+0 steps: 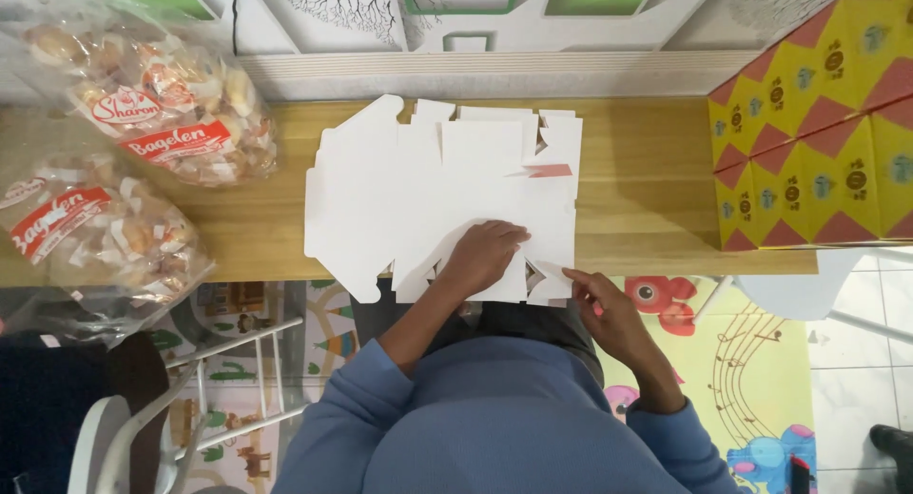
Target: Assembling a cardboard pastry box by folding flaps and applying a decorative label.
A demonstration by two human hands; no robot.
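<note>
Left hand [487,254] flat, ungripping, on smooth white die-cut cardboard [418,199]; right hand [609,313] grip pinching its edge flap.

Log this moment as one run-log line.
left hand: flat on white cardboard blanks | right hand: pinching near-edge flap | surface: wooden table

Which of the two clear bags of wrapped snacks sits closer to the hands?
The lower bag, hanging over the table's front edge; the other bag lies farther back by the wall.

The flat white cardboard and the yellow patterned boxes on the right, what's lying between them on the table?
Nothing: in the head view, only bare wooden tabletop separates the flat white cardboard from the yellow patterned boxes.
</note>
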